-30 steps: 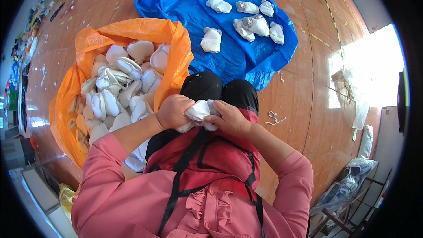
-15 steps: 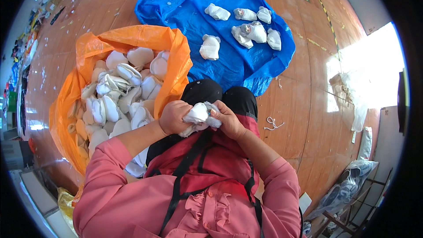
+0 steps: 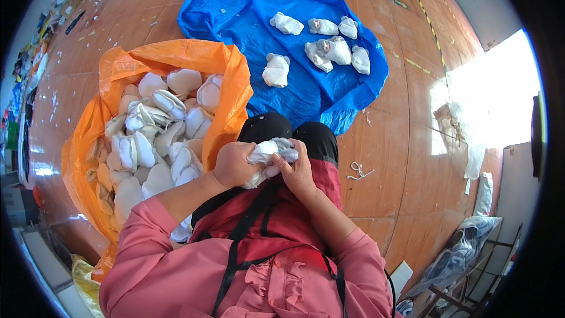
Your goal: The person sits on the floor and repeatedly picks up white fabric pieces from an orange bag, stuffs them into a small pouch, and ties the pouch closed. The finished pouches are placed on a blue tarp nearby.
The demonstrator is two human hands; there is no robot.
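A small white and grey fabric piece (image 3: 263, 154) is held over my lap, its grey fluffy side toward the right. My left hand (image 3: 234, 164) wraps round its white left part, with most of the fingers hidden behind it. On the right end, my right hand (image 3: 296, 174) grips the grey part, thumb pressed on top. Just left of my legs stands an open orange bag (image 3: 170, 53), filled with white and beige oval padded fabric pieces (image 3: 145, 150). Beyond my knees, several white fabric bundles (image 3: 275, 72), some with small rounded ear-like corners, lie on a blue plastic sheet (image 3: 235, 20).
A white cord (image 3: 359, 171) lies on the reddish-brown floor to the right. Farther right are a clear plastic bag (image 3: 462, 244) and a metal rack by the wall. Mixed goods line the far left side. A yellow plastic bag (image 3: 85, 280) sits at lower left.
My right thumb has shifted down and inward over the fabric piece, and less of the grey fluff shows. My left hand keeps its hold. The view has shifted slightly.
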